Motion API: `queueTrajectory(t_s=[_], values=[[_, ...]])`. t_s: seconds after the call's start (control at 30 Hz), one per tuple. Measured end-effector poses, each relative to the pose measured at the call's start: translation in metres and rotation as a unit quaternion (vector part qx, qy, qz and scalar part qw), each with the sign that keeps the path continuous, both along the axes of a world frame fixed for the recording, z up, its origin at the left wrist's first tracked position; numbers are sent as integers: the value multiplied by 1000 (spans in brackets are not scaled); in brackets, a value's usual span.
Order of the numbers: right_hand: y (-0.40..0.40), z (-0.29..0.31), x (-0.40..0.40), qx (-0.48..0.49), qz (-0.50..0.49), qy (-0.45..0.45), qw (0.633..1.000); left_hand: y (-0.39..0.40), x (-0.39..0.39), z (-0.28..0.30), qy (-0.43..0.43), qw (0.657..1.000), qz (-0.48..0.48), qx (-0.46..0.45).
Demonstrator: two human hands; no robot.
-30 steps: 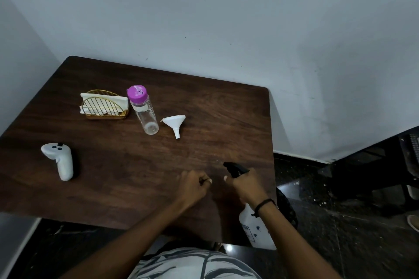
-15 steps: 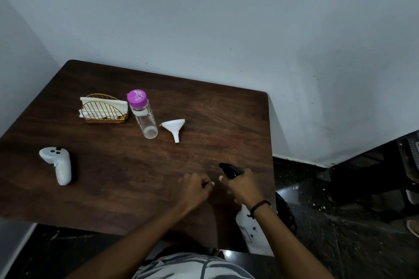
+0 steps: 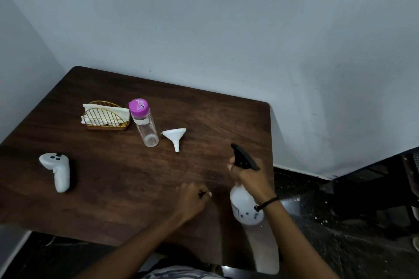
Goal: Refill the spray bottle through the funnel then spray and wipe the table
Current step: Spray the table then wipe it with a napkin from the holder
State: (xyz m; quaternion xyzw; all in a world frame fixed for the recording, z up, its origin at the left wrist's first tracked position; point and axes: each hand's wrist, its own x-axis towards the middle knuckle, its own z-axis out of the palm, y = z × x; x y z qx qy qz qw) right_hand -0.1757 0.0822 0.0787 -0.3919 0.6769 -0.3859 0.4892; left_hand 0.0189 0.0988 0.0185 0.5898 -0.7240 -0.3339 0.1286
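Gripping the spray bottle (image 3: 246, 205) by its neck, right hand (image 3: 251, 180) holds it above the bench's (image 3: 113, 188) near right corner, black trigger head pointing away. Left hand (image 3: 192, 199) just left of it, curled into a loose fist on the wood. Beyond the hands: white funnel (image 3: 175, 137) on its side, clear bottle with pink cap (image 3: 145, 123), napkin holder (image 3: 105, 115). Far left, white controller (image 3: 56, 170).
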Motion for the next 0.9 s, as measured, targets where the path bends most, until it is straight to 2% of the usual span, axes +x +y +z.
queueTrajectory(t_s=[0.13,0.33,0.53,0.7,0.9], values=[[-29,5,-13,-98,-20,-46,994,0,2,-1,15,1000,-3,2],[-77,-3,-23,-170,-53,-13,984,-3,4,0,45,999,-16,5],[-98,-17,-29,-174,-77,-26,981,-14,-4,3,66,998,-23,11],[-101,-25,-30,-160,-46,-28,986,-27,-12,0,79,997,-19,9],[-92,-23,-32,-110,-30,28,993,-39,-17,3,78,997,-18,4]])
